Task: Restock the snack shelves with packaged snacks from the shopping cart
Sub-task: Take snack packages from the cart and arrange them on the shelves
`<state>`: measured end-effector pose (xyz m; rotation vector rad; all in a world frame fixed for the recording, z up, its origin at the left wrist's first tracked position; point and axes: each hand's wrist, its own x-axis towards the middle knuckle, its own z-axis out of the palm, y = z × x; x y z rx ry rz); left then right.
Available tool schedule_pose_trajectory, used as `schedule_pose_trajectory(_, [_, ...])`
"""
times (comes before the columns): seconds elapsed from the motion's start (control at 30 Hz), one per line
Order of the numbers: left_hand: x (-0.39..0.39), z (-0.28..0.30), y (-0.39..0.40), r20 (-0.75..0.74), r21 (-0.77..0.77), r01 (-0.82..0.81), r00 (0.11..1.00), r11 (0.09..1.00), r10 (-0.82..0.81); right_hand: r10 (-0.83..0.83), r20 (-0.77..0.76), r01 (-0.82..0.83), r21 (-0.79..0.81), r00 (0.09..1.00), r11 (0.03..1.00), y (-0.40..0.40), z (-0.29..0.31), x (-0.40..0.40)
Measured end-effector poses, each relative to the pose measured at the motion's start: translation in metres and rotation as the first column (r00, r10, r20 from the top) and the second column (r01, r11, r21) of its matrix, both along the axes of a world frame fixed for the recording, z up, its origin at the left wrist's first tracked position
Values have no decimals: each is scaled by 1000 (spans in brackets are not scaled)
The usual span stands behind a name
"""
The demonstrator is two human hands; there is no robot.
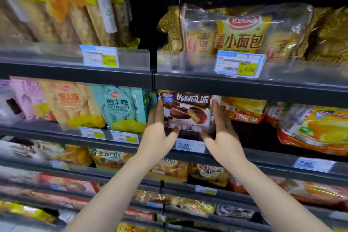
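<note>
Chocolate pie bag (186,112), brown and glossy with white lettering and pictured chocolate-coated pies, stands upright at the front edge of the second shelf (263,88), at the left end of its right section. We press our left hand (158,132) on its left side and our right hand (222,133) on its right, fingers straight and together, thumbs under its lower edge. A teal roll bag (122,107) stands just left.

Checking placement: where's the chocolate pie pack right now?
Head view, centre: the chocolate pie pack stands on the second shelf between both hands, teal Swiss roll bag to its left, red-orange pack to its right.
</note>
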<state>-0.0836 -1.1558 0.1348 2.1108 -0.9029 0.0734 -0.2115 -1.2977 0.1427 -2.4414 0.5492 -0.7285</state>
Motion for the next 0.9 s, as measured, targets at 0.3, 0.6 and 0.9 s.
schedule_pose_trajectory(0.3, [7, -11, 6, 205, 17, -2, 979, 1000, -2, -122, -25, 121, -34, 992, 992, 2, -4, -4])
schedule_pose_trajectory(0.6, [-4, -3, 23, 141, 70, -3, 990, 998, -7, -133, -70, 128, -78, 989, 989, -2, -5, -17])
schedule_pose_trajectory(0.9, [-17, -1, 82, 234, 52, -140, 964, 989, 125, 69, 65, -54, -204, 995, 977, 24, 17, -39])
